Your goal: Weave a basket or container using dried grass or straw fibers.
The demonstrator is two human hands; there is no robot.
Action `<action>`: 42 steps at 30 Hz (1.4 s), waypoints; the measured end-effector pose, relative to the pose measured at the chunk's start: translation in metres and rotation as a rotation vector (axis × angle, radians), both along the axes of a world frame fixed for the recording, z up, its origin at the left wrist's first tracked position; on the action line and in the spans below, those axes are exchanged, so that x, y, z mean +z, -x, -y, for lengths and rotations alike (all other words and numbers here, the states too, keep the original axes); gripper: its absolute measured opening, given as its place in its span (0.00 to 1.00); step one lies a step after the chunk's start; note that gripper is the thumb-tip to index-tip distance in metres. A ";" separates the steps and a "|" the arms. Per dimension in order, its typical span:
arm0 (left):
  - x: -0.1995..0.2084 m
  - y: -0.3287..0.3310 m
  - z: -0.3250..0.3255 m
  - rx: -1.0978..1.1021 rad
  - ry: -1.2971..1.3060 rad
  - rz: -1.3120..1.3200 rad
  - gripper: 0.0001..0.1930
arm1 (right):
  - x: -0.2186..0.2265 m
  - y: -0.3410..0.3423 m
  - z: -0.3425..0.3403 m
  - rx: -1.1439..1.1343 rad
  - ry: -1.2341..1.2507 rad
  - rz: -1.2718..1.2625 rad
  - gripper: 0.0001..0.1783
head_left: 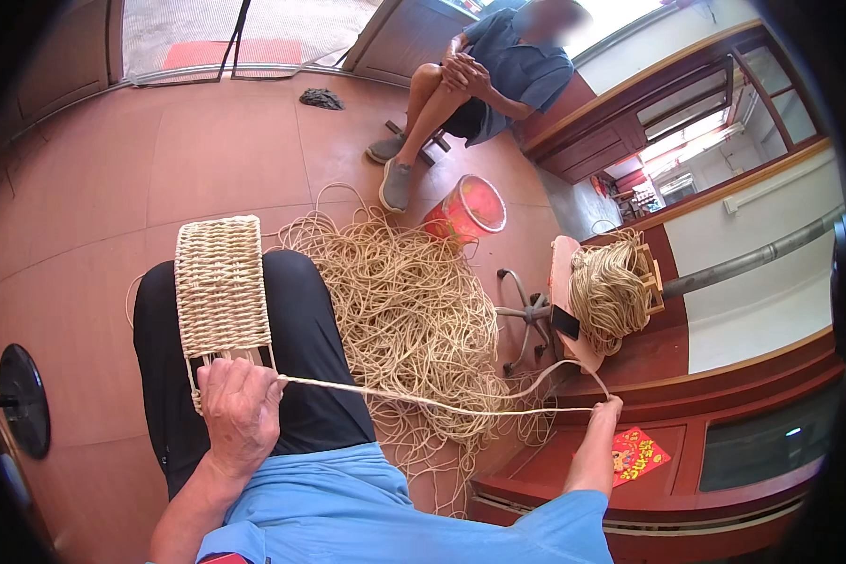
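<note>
Across my lap lies a woven cord panel [222, 287], pale straw-coloured, on a narrow frame whose bare rods show at the near end. My left hand [240, 414] is closed around that near end; its fingertips are partly hidden. A length of twisted cord [348, 386] leaves the panel beside this hand and runs right, nearly taut. Out at arm's length, my right hand [608, 410] is closed on the cord, and a loop of it curves back above the hand. A large loose heap of the same cord [414, 324] covers the floor right of my knees.
A red bucket [470, 209] stands behind the heap. On the right, a wheeled stool [573, 254] carries a cord bundle [611, 291] and a dark phone [565, 322]. Another person [517, 70] sits beyond, hands clasped on a knee. A red cabinet [686, 442] lines the right.
</note>
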State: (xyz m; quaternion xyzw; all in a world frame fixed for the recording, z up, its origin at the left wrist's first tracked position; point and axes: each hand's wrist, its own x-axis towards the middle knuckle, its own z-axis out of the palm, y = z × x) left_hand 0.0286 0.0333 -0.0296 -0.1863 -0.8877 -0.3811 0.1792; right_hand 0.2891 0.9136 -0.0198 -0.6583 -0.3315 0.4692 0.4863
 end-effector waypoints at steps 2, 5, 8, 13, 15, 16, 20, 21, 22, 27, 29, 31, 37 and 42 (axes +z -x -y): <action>0.002 -0.001 0.000 0.021 0.023 -0.011 0.08 | -0.009 0.015 0.026 0.080 -0.066 0.243 0.11; 0.005 -0.002 -0.001 0.063 0.104 0.018 0.07 | -0.041 0.073 0.121 0.587 -0.538 0.867 0.10; 0.007 -0.001 -0.001 0.076 0.185 0.029 0.06 | -0.045 0.147 0.254 1.100 -0.496 0.893 0.25; 0.007 0.000 -0.005 0.110 0.235 0.052 0.03 | -0.006 0.218 0.483 2.016 -0.171 0.370 0.18; 0.007 -0.001 -0.007 0.130 0.262 0.033 0.03 | 0.001 0.225 0.556 2.119 -0.096 0.138 0.19; 0.007 -0.001 -0.007 0.140 0.274 0.034 0.03 | 0.004 0.229 0.582 2.124 -0.041 0.104 0.21; 0.007 -0.001 -0.006 0.151 0.260 0.019 0.03 | 0.006 0.243 0.638 2.223 -0.112 0.220 0.31; 0.007 -0.001 -0.006 0.147 0.236 0.039 0.03 | 0.005 0.247 0.646 2.225 -0.119 0.173 0.31; 0.007 0.000 -0.005 0.138 0.209 0.076 0.04 | 0.003 0.250 0.653 2.216 -0.105 0.136 0.32; 0.007 0.001 -0.002 0.118 0.207 0.062 0.03 | -0.008 0.261 0.678 2.225 -0.155 0.022 0.40; 0.007 0.000 -0.001 0.102 0.213 0.022 0.04 | -0.014 0.266 0.683 2.250 -0.154 -0.015 0.43; 0.007 -0.001 0.001 0.055 0.219 0.055 0.04 | -0.019 0.271 0.687 2.260 -0.039 -0.147 0.44; 0.017 -0.003 0.004 -0.005 0.234 0.134 0.04 | -0.015 0.289 0.686 2.366 0.153 -0.076 0.45; 0.014 0.001 0.001 0.004 0.192 0.098 0.04 | -0.009 0.286 0.687 2.255 0.052 -0.059 0.39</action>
